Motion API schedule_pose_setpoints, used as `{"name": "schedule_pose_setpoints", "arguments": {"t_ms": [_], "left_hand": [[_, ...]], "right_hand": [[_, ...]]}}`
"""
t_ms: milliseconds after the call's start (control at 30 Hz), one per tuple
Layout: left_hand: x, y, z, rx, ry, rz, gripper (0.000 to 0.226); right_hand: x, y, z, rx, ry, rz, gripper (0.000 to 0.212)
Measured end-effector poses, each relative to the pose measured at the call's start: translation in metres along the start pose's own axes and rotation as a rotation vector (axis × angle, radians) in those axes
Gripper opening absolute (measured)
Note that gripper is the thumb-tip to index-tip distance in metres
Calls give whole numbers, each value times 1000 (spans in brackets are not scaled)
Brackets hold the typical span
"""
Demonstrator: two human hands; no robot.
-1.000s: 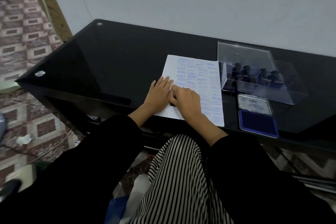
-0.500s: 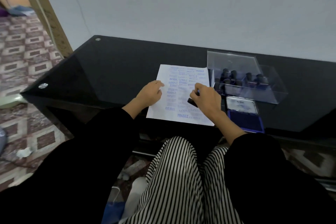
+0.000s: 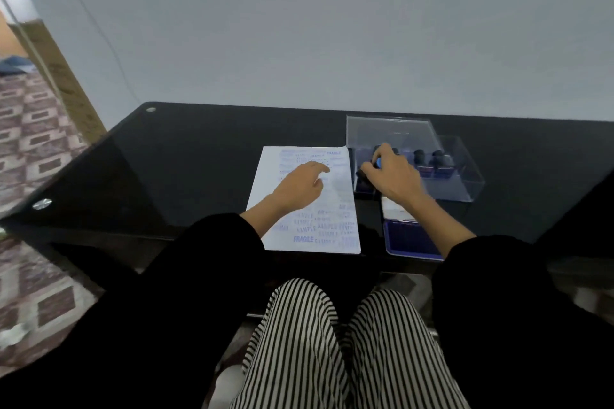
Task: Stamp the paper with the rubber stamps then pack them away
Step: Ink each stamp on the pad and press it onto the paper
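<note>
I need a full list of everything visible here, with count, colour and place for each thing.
table: one, black glass, against the wall
paper: one sheet, white with blue prints, mid-table
box: one, clear plastic, lid raised, right of paper
stamps in box: two visible, dark, right part; more possibly hidden
ink pad: one, blue, open, nearer than the box
floor: patterned tiles, far left
trousers: striped black-white, bottom centre
sleeves: two, black, lower corners
left hand: fingers relaxed, above the paper
right hand: in the box, grips a dark stamp
</note>
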State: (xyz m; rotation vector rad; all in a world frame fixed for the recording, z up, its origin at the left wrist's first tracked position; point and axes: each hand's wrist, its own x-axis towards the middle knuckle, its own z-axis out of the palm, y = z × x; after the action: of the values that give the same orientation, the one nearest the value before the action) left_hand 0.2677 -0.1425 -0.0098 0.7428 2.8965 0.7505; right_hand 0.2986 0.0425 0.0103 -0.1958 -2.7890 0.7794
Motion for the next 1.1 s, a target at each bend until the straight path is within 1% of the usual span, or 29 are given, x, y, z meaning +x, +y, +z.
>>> {"name": "schedule_pose_setpoints", "arguments": {"t_ms": [133, 233, 433, 533, 600, 733, 867, 933, 1000, 1100], "left_hand": [[32, 19, 7, 1, -19, 44, 42], [58, 29, 12, -8, -15, 83, 43], [101, 27, 24, -18, 24, 183, 39], [114, 19, 32, -38, 54, 214, 39], [120, 13, 37, -68, 81, 212, 43], [123, 0, 48, -140, 117, 215, 52], [123, -6, 57, -203, 146, 215, 51], [123, -6, 61, -229, 155, 210, 50], [123, -7, 64, -254, 153, 197, 51], [124, -8, 68, -296, 149, 190, 51]], "right_hand": [[38, 8, -22, 27, -95, -7, 22], [67, 17, -32, -19, -175, -43, 20], [117, 34, -27, -77, -122, -95, 18], [134, 39, -19, -121, -149, -94, 29], [144, 40, -12, -115, -173, -85, 36], [160, 42, 1, -116, -227, -58, 30], [169, 43, 12, -128, -322, -41, 39], [170, 43, 17, -153, -364, -40, 40], [169, 44, 21, -169, -367, -33, 39], [166, 45, 28, -170, -320, -21, 39]]}}
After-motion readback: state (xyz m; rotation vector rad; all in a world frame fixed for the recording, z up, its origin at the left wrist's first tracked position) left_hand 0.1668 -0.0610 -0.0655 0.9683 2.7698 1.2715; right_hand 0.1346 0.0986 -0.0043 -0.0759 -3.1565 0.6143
